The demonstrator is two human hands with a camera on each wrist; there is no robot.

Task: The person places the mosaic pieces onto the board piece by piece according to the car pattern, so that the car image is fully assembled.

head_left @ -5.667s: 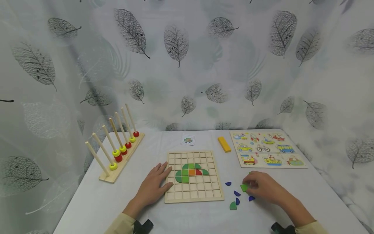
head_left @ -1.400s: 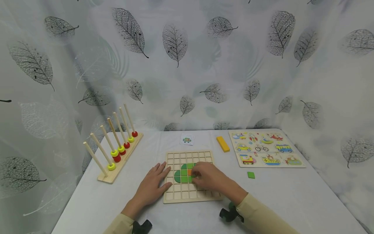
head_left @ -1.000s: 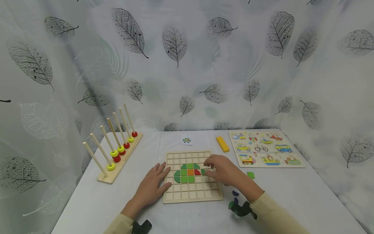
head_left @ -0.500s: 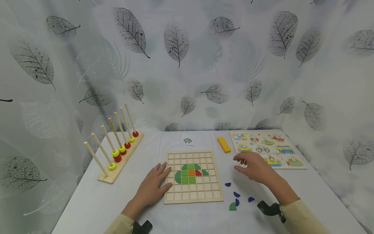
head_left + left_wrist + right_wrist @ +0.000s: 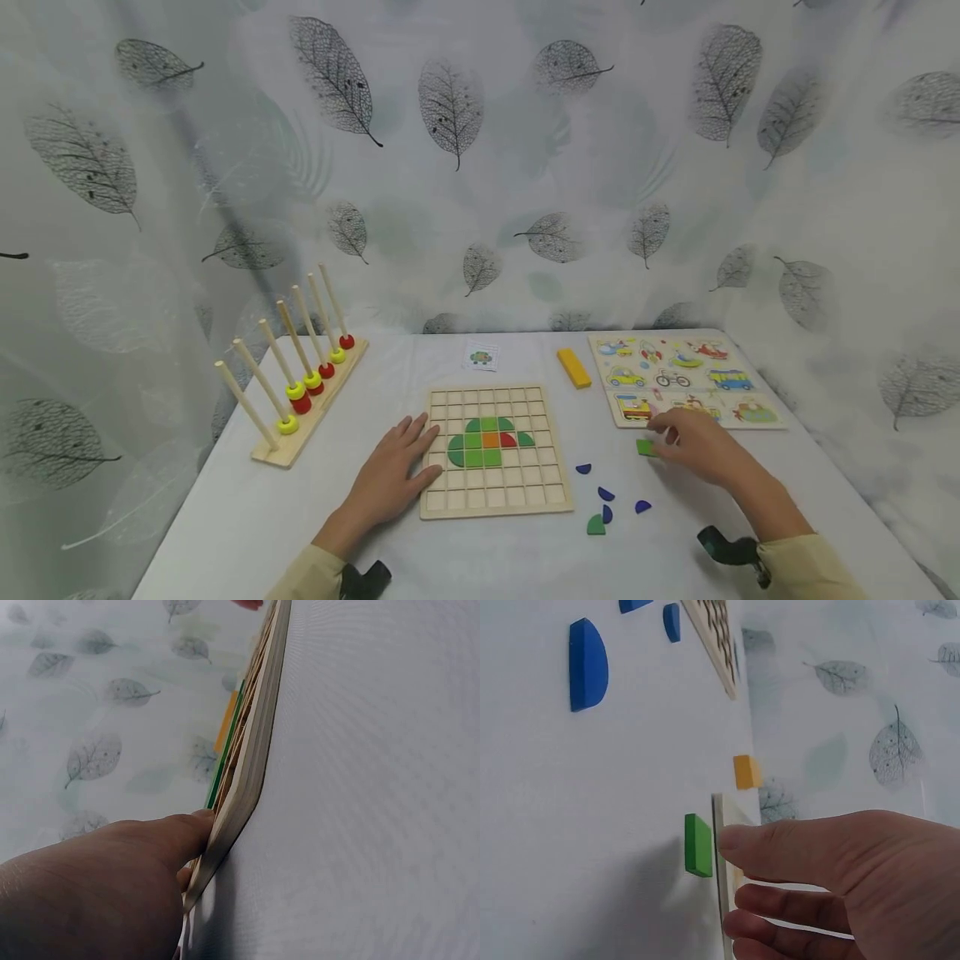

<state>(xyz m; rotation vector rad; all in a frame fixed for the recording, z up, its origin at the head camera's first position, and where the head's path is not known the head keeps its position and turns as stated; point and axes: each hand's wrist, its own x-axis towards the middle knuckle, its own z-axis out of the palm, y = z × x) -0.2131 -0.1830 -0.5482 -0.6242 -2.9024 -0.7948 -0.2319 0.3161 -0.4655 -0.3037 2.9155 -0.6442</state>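
Right hand [image 5: 693,450] is reaching with loosely extended fingers for the green square [image 5: 645,447], lying right of the grid board [image 5: 495,500], not yet gripping it. Left hand [image 5: 393,483] is pressing flat, fingers spread, steadying that board's left edge.

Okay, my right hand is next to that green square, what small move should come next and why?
Probably close the right hand's fingers on the green square and lift it. In the right wrist view the fingers are extended just beside it, not yet gripping, while the left hand already rests against the grid board's edge.
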